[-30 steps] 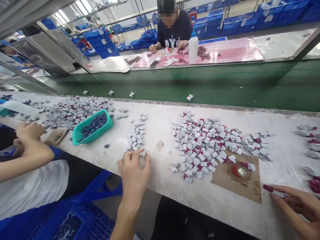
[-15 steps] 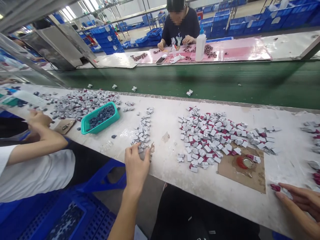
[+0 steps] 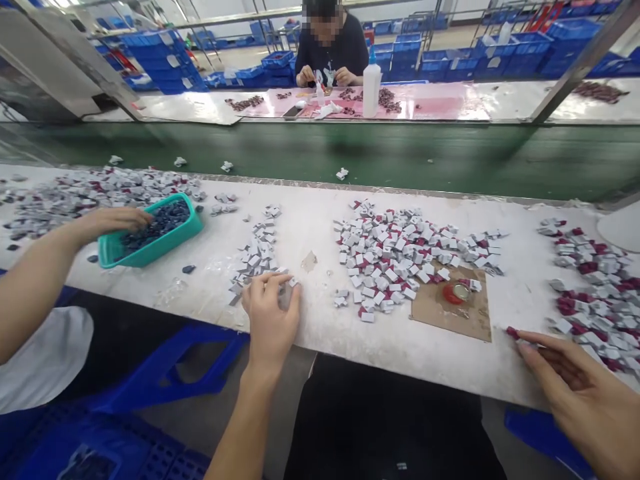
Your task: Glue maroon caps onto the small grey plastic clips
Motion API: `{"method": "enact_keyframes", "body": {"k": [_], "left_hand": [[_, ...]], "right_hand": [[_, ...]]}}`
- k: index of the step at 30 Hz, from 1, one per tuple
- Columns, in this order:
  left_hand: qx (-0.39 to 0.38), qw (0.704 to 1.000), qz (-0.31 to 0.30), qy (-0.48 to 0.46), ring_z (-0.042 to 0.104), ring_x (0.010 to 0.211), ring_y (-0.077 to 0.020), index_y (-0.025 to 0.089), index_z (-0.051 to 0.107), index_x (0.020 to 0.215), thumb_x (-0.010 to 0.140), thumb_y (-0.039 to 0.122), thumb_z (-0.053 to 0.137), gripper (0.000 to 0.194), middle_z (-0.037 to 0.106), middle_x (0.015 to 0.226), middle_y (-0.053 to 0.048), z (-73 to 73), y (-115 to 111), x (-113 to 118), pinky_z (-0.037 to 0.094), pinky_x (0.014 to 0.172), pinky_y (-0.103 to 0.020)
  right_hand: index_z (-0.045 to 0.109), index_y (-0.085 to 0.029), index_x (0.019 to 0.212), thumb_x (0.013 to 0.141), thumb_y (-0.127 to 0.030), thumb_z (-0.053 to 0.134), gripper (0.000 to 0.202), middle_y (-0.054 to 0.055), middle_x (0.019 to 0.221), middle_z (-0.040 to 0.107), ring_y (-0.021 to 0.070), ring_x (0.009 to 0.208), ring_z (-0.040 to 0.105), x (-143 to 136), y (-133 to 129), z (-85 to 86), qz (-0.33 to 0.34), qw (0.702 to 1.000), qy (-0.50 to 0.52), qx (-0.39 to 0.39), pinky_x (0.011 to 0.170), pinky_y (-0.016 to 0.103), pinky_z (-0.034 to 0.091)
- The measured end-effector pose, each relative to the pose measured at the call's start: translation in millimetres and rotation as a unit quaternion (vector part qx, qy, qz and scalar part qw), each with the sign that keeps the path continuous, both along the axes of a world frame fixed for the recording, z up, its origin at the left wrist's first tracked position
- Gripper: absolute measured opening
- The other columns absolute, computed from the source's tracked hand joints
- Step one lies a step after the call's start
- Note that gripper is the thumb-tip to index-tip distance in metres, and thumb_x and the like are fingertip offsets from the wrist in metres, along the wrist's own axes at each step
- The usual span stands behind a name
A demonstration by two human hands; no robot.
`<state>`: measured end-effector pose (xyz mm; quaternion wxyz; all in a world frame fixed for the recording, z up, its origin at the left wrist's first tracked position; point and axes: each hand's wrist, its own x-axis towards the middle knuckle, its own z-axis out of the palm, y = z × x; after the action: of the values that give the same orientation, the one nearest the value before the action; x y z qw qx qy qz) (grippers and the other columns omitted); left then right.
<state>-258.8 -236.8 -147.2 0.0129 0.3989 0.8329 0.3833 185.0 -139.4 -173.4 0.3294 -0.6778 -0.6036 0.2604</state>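
Note:
My left hand (image 3: 270, 308) is at the near end of a narrow row of small white-grey pieces (image 3: 259, 247), its thumb and fingers closed round a white-grey piece (image 3: 293, 283). On the right, my right hand (image 3: 570, 373) pinches a small dark red piece (image 3: 512, 332) between thumb and fingertips, just above the table edge. Between my hands lies a wide pile of white and dark red pieces (image 3: 385, 253). A brown cardboard square (image 3: 430, 310) touches that pile and carries a round red container (image 3: 456, 292) with a shiny top.
At the left, a co-worker's hand (image 3: 123, 219) reaches into a teal basket (image 3: 150, 255) of dark blue pieces. Another pile (image 3: 595, 287) lies far right. Beyond the table runs a green belt (image 3: 290, 157); a person (image 3: 333, 50) works across it near a white bottle (image 3: 371, 90).
The view has turned to the right, shifting most things leftward. The co-worker's hand has moved into the teal basket. My two hands still hold small pieces.

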Motion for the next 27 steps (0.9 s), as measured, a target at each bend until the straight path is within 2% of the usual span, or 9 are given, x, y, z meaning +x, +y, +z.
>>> {"method": "enact_keyframes", "body": {"k": [3,5,9,12,15,18,20,22,27], "left_hand": [[0.011,0.998,-0.043,-0.043,0.076,0.116,-0.0343,0.026,0.077,0.115,0.105,0.043,0.070,0.021,0.080,0.118,-0.010,5.4,1,17,0.062,0.111,-0.054],[0.039,0.990,-0.075,-0.112,0.079,0.104,-0.0277,0.025,0.077,0.117,0.105,0.046,0.075,0.024,0.083,0.119,-0.008,7.4,3,25,0.066,0.099,-0.044],[0.120,0.942,-0.120,-0.291,0.084,0.101,-0.0242,0.023,0.077,0.115,0.099,0.045,0.090,0.030,0.087,0.116,-0.008,7.2,13,33,0.069,0.095,-0.036],[0.115,0.920,-0.149,-0.344,0.085,0.094,-0.0233,0.024,0.080,0.115,0.099,0.046,0.093,0.031,0.086,0.102,-0.006,8.4,23,43,0.070,0.090,-0.033],[0.096,0.897,-0.213,-0.376,0.085,0.091,-0.0232,0.026,0.083,0.117,0.102,0.048,0.090,0.027,0.084,0.095,-0.003,16.1,34,67,0.072,0.088,-0.033],[0.093,0.862,-0.288,-0.408,0.086,0.093,-0.0233,0.026,0.086,0.115,0.102,0.042,0.090,0.021,0.084,0.100,-0.004,28.1,43,94,0.074,0.088,-0.034],[0.090,0.853,-0.309,-0.410,0.086,0.096,-0.0233,0.026,0.086,0.114,0.101,0.039,0.090,0.019,0.084,0.103,-0.004,33.8,46,107,0.073,0.088,-0.032],[0.078,0.859,-0.305,-0.403,0.085,0.098,-0.0235,0.025,0.086,0.115,0.100,0.039,0.090,0.021,0.083,0.103,-0.005,35.3,47,115,0.072,0.087,-0.031],[0.067,0.868,-0.255,-0.420,0.084,0.094,-0.0228,0.025,0.086,0.113,0.097,0.039,0.091,0.021,0.082,0.097,-0.004,21.7,43,122,0.070,0.084,-0.029]], "right_hand": [[0.090,-0.037,0.108,0.084,-0.074,0.087,0.044,0.012,0.124,0.091,0.0456,0.115,0.087,-1,1,-3.8,0.015,0.997,0.068,-0.014,0.109,0.066,0.071],[0.091,-0.033,0.108,0.087,-0.070,0.086,0.043,0.011,0.125,0.090,0.0428,0.119,0.086,-3,3,-6.3,0.027,0.998,0.062,0.003,0.117,0.065,0.067],[0.092,-0.029,0.112,0.083,-0.061,0.092,0.043,0.010,0.114,0.091,0.0349,0.102,0.088,-18,6,0.5,-0.016,0.996,0.088,0.018,0.104,0.052,0.074],[0.093,-0.028,0.109,0.082,-0.051,0.102,0.037,0.008,0.106,0.091,0.0290,0.093,0.089,-40,0,18.4,-0.037,0.983,0.179,0.028,0.091,0.041,0.077],[0.093,-0.028,0.111,0.089,-0.041,0.103,0.028,0.006,0.100,0.091,0.0248,0.088,0.089,-68,-8,39.2,0.021,0.957,0.288,0.026,0.084,0.034,0.076],[0.093,-0.028,0.112,0.095,-0.039,0.101,0.022,0.005,0.096,0.091,0.0236,0.084,0.089,-92,-11,51.7,0.071,0.930,0.361,0.017,0.081,0.035,0.076],[0.094,-0.028,0.110,0.094,-0.042,0.102,0.023,0.005,0.095,0.091,0.0241,0.083,0.089,-100,-6,52.5,0.073,0.927,0.368,0.025,0.080,0.036,0.077],[0.094,-0.027,0.108,0.091,-0.047,0.103,0.028,0.006,0.095,0.092,0.0255,0.085,0.090,-101,3,48.1,0.059,0.936,0.345,0.041,0.081,0.038,0.077],[0.093,-0.024,0.108,0.087,-0.056,0.102,0.039,0.008,0.097,0.091,0.0283,0.089,0.090,-91,23,30.7,0.028,0.957,0.282,0.068,0.088,0.043,0.077]]}}
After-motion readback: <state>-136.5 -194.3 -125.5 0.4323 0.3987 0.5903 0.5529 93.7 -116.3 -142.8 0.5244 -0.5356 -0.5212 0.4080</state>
